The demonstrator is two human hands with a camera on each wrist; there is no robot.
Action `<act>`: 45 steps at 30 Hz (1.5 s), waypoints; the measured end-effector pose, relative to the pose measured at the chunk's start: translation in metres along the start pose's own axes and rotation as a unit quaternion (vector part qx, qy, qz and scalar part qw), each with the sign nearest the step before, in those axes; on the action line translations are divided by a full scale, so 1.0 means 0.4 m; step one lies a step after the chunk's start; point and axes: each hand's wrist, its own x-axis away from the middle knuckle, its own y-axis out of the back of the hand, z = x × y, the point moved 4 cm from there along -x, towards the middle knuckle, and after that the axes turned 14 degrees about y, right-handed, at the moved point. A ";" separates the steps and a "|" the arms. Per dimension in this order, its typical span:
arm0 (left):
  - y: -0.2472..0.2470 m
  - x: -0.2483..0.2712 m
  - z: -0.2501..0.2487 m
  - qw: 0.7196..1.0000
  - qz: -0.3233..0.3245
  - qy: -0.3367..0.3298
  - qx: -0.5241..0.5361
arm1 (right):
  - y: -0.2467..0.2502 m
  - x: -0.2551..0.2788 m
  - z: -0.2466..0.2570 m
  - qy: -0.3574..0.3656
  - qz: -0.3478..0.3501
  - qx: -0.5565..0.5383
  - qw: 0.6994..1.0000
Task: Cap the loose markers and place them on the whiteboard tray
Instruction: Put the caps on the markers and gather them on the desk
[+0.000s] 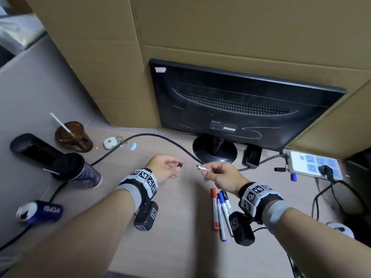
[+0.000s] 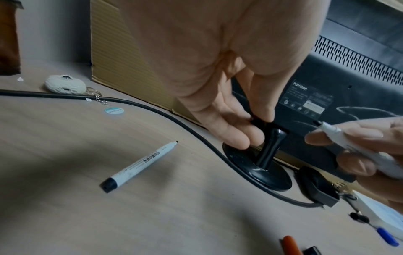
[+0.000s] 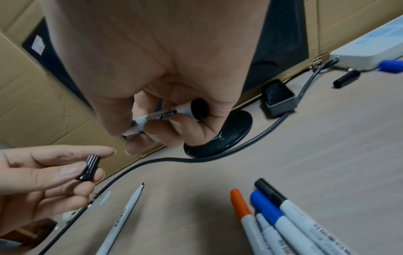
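The right hand [image 1: 220, 175] pinches an open black marker [image 1: 202, 168], tip pointing to nine o'clock at the black cap [image 1: 180, 165] pinched in the left hand [image 1: 164, 167]; the two are near, not yet joined. Nearest on the table [image 1: 180, 227], at five o'clock, lie three capped markers [image 1: 219, 209], one red, one blue and one black, beside a fourth, uncapped one. One more open marker [image 2: 139, 163] lies alone. Farther off, at two o'clock, a loose black cap [image 1: 279, 169] and a blue cap [image 1: 293, 176] wait. No whiteboard tray shows, so I judge the placing undone.

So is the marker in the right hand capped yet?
Not yet. The marker in the right hand has its black tip bare; the left hand pinches the black cap, apart from it.
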 end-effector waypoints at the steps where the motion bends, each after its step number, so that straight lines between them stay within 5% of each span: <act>1: -0.014 0.007 -0.006 1.000 0.005 0.002 0.019 | 0.010 0.012 -0.002 -0.001 0.006 0.000 1.000; 13: -0.125 0.070 -0.070 0.990 0.024 0.075 0.118 | 0.079 0.101 -0.004 0.009 0.048 0.024 0.999; 27: -0.169 0.119 -0.108 0.993 0.066 0.057 0.074 | 0.088 0.107 0.016 0.058 0.059 0.053 0.995; 45: -0.153 0.121 -0.131 0.999 0.038 -0.006 0.002 | 0.059 0.083 0.017 0.076 0.061 0.051 0.994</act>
